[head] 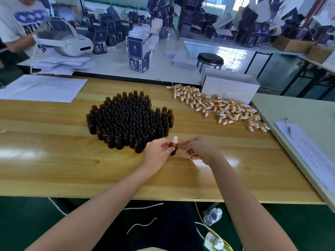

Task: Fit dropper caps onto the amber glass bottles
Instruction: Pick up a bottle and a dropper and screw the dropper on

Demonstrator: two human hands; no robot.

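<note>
My left hand [157, 154] grips an amber glass bottle [173, 151] just above the wooden table [72, 169]. A dropper cap [174, 141] with a gold collar and white bulb sits on that bottle's neck. My right hand [198, 149] reaches in from the right, and its fingertips touch the gold collar. Behind my hands stands a dense cluster of several uncapped amber bottles [128, 120]. A loose pile of dropper caps [217, 107] lies at the table's right rear.
A white box [230, 86] stands behind the cap pile. Papers [41, 89] lie at the back left, and a sheet with a pen [288, 126] at the right. Another person [20, 24] sits at the far table among dark boxes. A black stool [210, 59] stands beyond.
</note>
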